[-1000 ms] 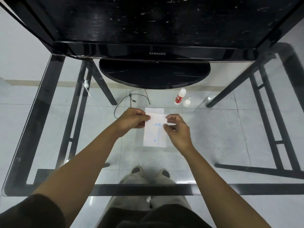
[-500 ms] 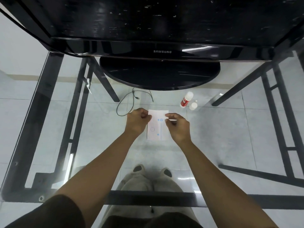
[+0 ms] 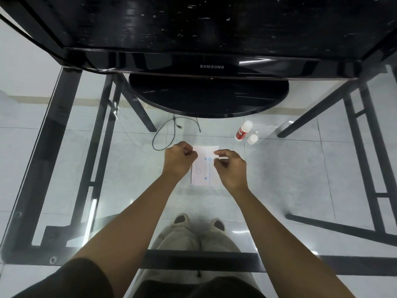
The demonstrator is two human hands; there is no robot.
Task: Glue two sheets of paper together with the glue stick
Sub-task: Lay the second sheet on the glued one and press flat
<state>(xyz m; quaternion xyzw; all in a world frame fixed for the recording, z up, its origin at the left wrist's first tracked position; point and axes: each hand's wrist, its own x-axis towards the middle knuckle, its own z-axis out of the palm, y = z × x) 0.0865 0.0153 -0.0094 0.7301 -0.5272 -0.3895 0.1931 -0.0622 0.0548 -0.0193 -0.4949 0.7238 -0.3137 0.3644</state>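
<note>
A small white sheet of paper (image 3: pixel 203 168) with blue dots and faint circles is at the middle of the glass table, held over another sheet whose far edge (image 3: pixel 205 147) shows behind it. My left hand (image 3: pixel 179 159) pinches the upper sheet's top left corner. My right hand (image 3: pixel 231 168) pinches its top right corner. The red-and-white glue stick (image 3: pixel 242 131) lies uncapped to the far right of the papers, and its white cap (image 3: pixel 252 139) stands beside it.
A black monitor (image 3: pixel 211 66) with a round base (image 3: pixel 208 97) stands at the back of the glass table (image 3: pixel 279 179). A thin black cable (image 3: pixel 171 130) loops left of the papers. Black table frame bars run along both sides and the near edge.
Both hands have carried the upper sheet away from me and lowered it over the lying sheet, so the two now nearly line up. The glue stick has not moved.
</note>
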